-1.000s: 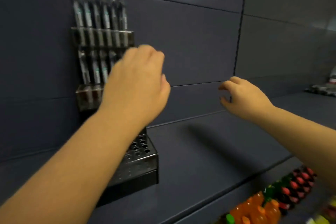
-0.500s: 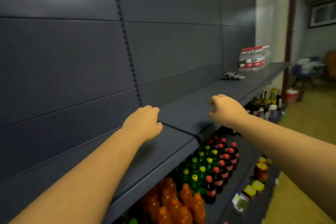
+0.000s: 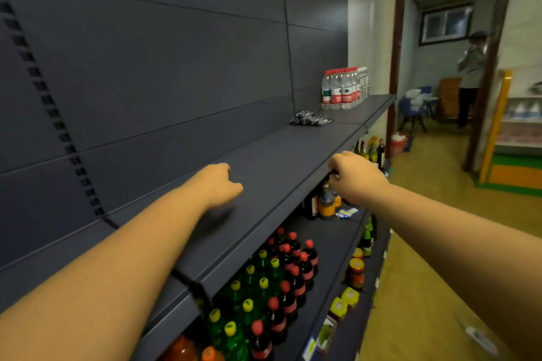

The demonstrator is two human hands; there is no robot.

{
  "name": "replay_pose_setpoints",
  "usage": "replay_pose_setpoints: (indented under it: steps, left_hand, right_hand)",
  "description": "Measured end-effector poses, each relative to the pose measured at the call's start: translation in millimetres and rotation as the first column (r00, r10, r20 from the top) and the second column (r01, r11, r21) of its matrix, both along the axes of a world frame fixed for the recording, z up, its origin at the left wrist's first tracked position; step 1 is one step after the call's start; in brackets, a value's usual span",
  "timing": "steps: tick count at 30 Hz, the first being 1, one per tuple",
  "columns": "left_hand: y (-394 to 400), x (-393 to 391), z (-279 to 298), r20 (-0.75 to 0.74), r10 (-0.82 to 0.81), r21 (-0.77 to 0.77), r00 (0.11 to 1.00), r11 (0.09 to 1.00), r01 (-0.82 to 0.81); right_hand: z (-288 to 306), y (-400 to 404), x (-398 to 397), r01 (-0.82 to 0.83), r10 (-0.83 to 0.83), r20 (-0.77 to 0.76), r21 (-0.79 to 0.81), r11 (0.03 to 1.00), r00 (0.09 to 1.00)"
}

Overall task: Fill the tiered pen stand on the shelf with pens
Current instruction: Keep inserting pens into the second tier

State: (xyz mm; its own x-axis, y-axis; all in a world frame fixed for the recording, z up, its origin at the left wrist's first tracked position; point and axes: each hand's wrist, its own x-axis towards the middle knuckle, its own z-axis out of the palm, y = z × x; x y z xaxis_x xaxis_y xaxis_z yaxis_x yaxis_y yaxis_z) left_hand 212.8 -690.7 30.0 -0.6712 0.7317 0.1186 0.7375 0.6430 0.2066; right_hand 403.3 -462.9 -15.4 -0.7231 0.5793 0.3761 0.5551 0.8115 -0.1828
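1. Both hands reach out over the dark shelf (image 3: 293, 161). The left hand (image 3: 218, 184) hangs just above the shelf top with its fingers curled in loosely, and it holds nothing. The right hand (image 3: 356, 177) is out past the front edge of the shelf, fingers curled too. Something small and dark shows at its fingertips, but I cannot tell if it is pinching that or not.
2. Under the arms, on the lower shelves, stand rows of green bottles (image 3: 249, 287) with yellow caps and dark bottles (image 3: 293, 272) with red caps. Orange bottles (image 3: 181, 350) sit at the very bottom. Jars (image 3: 356, 271) stand further right.
3. Far along the top shelf lies a small pile of pens (image 3: 311, 119), flat on the shelf, well apart from both hands.
4. Behind the pens, near the end of the shelf, stand water bottles (image 3: 341, 91) with red caps, packed close together.
5. The pen stand is not in sight.
6. Far off, past a doorway (image 3: 396, 67), a person (image 3: 472, 79) stands near a blue chair (image 3: 413, 111).
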Motion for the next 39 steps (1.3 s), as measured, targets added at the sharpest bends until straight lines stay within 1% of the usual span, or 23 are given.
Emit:
replay_pose_setpoints:
  steps: [4,6,9,11,12,15,18,23,27,30,33,36,39]
  left_hand:
    - [61,-37,5,-0.035,-0.023,-0.048,0.999,0.999,0.022]
    - [92,-53,6,-0.062,-0.040,-0.072,0.997,0.997,0.035]
    - [141,-70,10,-0.153,-0.087,-0.034,0.984,0.996,0.083]
    - [174,-76,10,-0.170,-0.112,-0.023,0.979,0.994,0.110]
    - [189,-79,9,-0.166,-0.121,-0.046,0.979,0.992,0.115]
    - [236,-83,4,-0.159,-0.131,-0.181,0.979,0.978,0.102]
    - [281,-85,0,-0.177,-0.101,-0.219,0.979,0.974,0.061]
    - [369,-85,-12,-0.143,-0.066,-0.226,0.988,0.974,0.032]
    - [447,-87,-8,-0.111,-0.006,-0.227,0.994,0.974,-0.019]
    - [501,-90,-8,-0.110,0.025,-0.195,0.994,0.980,-0.046]
    - [545,-90,-17,-0.103,0.033,-0.169,0.994,0.984,-0.050]
    - [583,-97,-22,-0.094,0.036,-0.178,0.995,0.983,-0.052]
    - [617,-115,-19,-0.148,0.035,-0.173,0.988,0.983,-0.061]
  right_hand:
    - [12,57,-26,0.031,-0.032,0.028,0.048,0.998,0.999]
    - [16,85,-40,0.049,-0.051,0.049,0.045,0.998,0.998]
    - [12,124,-56,0.070,-0.072,0.054,0.043,0.997,0.996]
    - [6,148,-63,0.072,-0.073,0.029,0.033,0.997,0.997]
    - [3,161,-65,0.072,-0.072,0.008,0.037,0.997,0.997]
    - [2,205,-71,0.089,-0.086,-0.064,0.057,0.994,0.994]
    - [0,256,-79,0.098,-0.093,-0.066,0.071,0.993,0.993]
    - [2,348,-97,0.009,-0.006,-0.030,0.102,0.995,1.000]
    - [13,425,-104,-0.071,0.071,-0.005,0.089,0.993,0.997]
    - [14,476,-110,-0.125,0.124,0.019,0.102,0.987,0.992]
    - [13,516,-122,-0.158,0.156,0.032,0.086,0.984,0.987]
    - [8,549,-141,-0.180,0.178,0.033,0.046,0.983,0.983]
    - [4,577,-167,-0.214,0.212,0.043,0.036,0.976,0.976]
